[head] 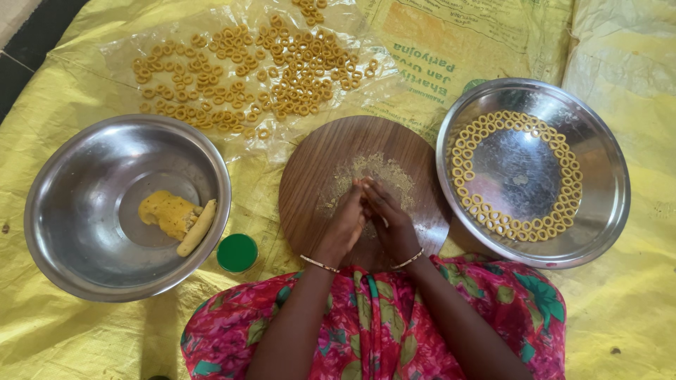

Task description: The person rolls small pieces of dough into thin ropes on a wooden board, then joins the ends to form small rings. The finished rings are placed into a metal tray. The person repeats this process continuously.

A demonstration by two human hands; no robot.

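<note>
Head view looks straight down on a person sitting on a yellow sheet [84,331], w/ a round wooden board [317,176] in front of the knees. Left hand [346,224] and right hand [389,219] meet over the board centre, palms and fingers pressed close together, nearly closed on each other. What is between them I cannot tell for sure; prob. a small bit of dough, but it is hidden by the fingers. Board surface under the hands has crumbs / flour marks.

At the left stands a steel bowl [63,176] holding a yellow dough lump [167,211] and a rolled dough stick [198,226] leaning beside it, touching. A green lid [237,252] lies just beside this bowl, between bowl and board. At the right a wide steel plate [605,176] carries dough rings [517,229] set in a neat double circle along the inside. Above the board, more rings [253,74] are spread on a clear plastic sheet [120,53].

Judgement on handling: the dough looks soft, light, a bit oily, so it bends and keeps shape but tears if pulled hard. Best to hold w/ fingertips only, light pressure; finished rings seem fragile, lift from under, not pinch the sides.
</note>
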